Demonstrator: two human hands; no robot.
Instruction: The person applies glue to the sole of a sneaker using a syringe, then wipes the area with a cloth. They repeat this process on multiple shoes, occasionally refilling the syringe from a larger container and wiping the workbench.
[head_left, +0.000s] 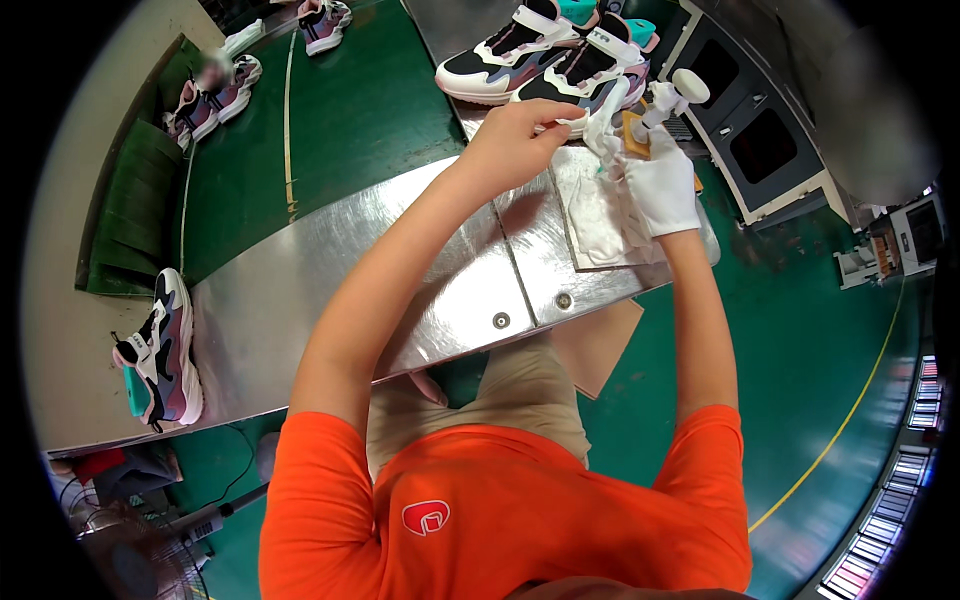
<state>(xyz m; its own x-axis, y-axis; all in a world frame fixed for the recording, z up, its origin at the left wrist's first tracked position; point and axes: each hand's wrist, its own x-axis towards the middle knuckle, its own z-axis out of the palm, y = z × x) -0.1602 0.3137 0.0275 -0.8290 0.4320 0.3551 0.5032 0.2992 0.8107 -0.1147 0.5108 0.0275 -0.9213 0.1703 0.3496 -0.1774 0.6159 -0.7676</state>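
Observation:
My left hand (pixel 525 140), bare, is closed in a pinch on the edge of a white cloth (pixel 605 115). My right hand (pixel 660 190), in a white glove, is closed round a small tan block (pixel 635 134); its fingertips are partly hidden. Beside this block a white piece with a round disc end (pixel 690 86) sticks up; whether they are joined is unclear. Just beyond both hands stands a pair of black, white and pink sneakers (pixel 500 62) with teal inserts. Under the right hand lies a stained white pad (pixel 600 220).
A metal-topped bench (pixel 430 270) runs beside a green conveyor belt (pixel 340 130). One sneaker (pixel 165 350) rests at the near left, and several more (pixel 215 95) line the far left. A grey machine cabinet (pixel 765 145) stands at the right, a fan (pixel 130 560) at the lower left.

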